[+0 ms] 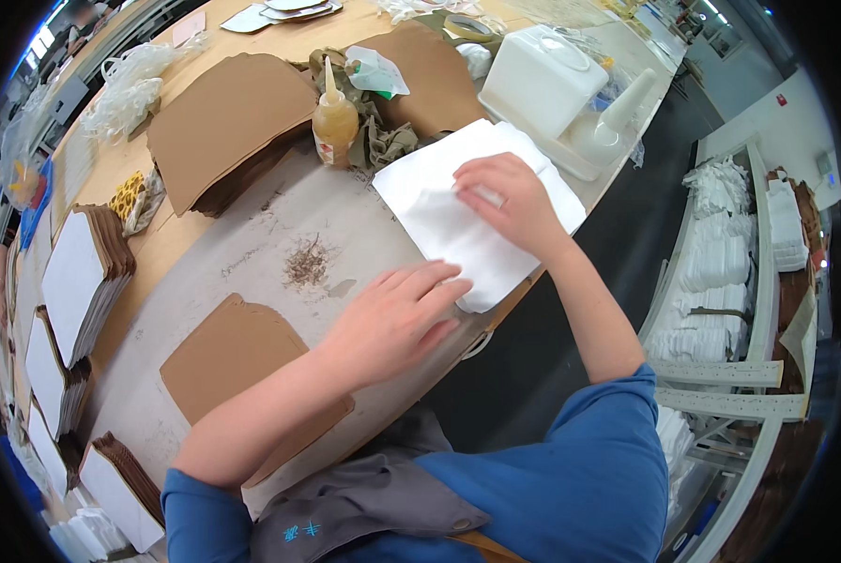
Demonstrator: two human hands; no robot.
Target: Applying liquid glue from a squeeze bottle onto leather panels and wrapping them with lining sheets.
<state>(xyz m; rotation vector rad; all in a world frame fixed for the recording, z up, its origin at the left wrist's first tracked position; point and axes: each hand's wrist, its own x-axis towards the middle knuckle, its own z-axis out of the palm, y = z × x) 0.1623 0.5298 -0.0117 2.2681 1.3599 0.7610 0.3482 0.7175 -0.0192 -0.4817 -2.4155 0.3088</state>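
Observation:
White cut pieces of thin sheet material (441, 218) lie in a stack at the right edge of the worktable (251, 246). My right hand (505, 197) is over the stack, fingers curled at a raised fold of the top piece; whether it pinches it I cannot tell. Near the stack's lower left edge is my left hand (406, 310), fingers spread, holding nothing. A brown cut panel (230, 359) lies flat on the table, partly hidden under my left forearm. Beyond, a squeeze bottle with a pointed nozzle and yellowish contents (336, 130) stands beside a crumpled olive cloth (385, 141).
A stack of brown panels (230, 119) lies at the back. White-faced stacks (75, 281) line the left. At the back right stand a white plastic container (544, 81) and a white nozzle bottle (603, 130). A metal rack with white bundles (716, 260) is at the right.

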